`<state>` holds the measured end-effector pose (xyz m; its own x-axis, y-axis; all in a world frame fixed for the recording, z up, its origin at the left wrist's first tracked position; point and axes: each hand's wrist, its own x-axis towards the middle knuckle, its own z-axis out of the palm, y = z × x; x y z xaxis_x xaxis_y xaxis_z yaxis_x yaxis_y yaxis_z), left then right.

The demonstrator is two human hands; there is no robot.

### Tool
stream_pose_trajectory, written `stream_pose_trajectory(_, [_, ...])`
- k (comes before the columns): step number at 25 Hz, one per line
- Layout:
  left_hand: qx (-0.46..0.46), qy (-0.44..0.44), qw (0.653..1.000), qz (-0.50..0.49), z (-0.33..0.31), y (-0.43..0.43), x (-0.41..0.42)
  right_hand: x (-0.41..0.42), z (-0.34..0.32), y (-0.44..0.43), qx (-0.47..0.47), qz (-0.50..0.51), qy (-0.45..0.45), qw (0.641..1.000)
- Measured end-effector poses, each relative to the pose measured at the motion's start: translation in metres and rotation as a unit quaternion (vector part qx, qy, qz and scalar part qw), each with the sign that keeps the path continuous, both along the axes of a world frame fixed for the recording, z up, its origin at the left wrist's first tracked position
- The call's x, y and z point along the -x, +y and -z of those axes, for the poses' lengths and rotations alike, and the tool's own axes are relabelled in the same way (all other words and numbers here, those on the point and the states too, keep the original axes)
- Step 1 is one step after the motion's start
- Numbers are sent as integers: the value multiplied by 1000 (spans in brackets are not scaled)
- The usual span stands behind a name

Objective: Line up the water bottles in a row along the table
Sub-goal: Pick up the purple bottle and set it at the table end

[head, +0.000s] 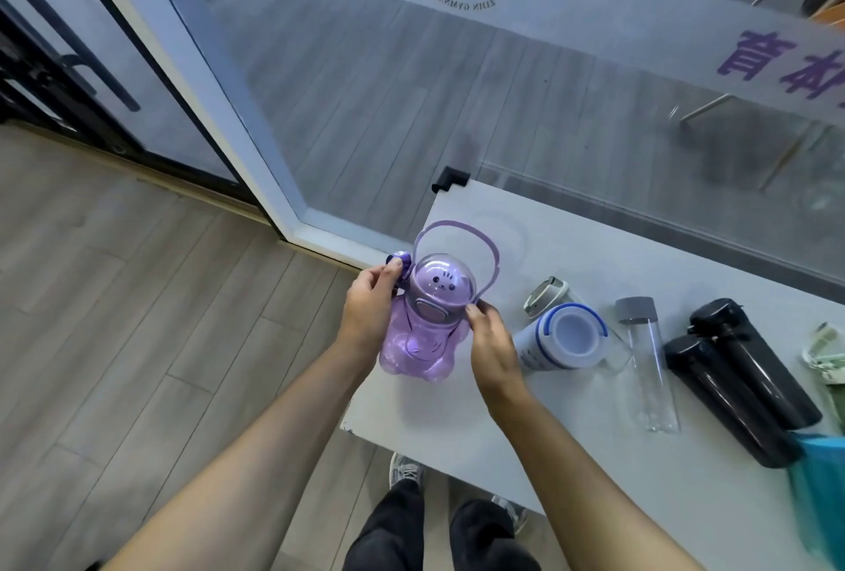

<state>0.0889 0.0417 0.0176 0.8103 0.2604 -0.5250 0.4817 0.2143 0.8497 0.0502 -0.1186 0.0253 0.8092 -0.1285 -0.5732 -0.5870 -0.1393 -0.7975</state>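
Bottles run along the white table (594, 502) in your head view, and the one you are working sits at the left end of them, close to the table's left edge: a purple bear-shaped bottle (423, 342) standing upright, its long axis vertical, with the carry handle (452, 229) arched over the domed lid. It lies straight ahead of you, between your two hands, so neither arm has to reach further than the other. Your left hand (368, 309) wraps the bottle's left flank, fingers curled, with the thumb up at the small purple cap (398, 260) beside the lid. Your right hand (491, 342) closes on the right side, fingertips pinched at the point where the handle meets the body. Both hands are therefore grasping this bottle, neither is free. To the right, standing apart from it, come a white bottle with a blue rim (560, 337), a small light cup (546, 293) just behind that, a clear bottle with a grey cap (647, 360), then two black bottles (740, 383) touching side by side. I judge the next move is a small one: shift the purple bottle right so it sits in line with that white neighbour
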Motion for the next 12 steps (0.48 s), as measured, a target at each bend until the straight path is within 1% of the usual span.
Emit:
stream_pose_trajectory(4, [-77, 29, 997, -7, 2, 2, 18, 3, -3, 6, 3, 71, 32, 997])
stream_pose_trajectory(7, [-79, 30, 996, 6, 7, 7, 36, 5, -2, 8, 2, 104, 55, 993])
stream_pose_trajectory(9, [-71, 26, 997, 15, 7, 14, 46, 7, -2, 7, 7, 96, 61, 993])
stream_pose_trajectory(12, [-65, 19, 997, 39, 8, 23, 58, 12, -3, 8, 48, 43, 40, 997])
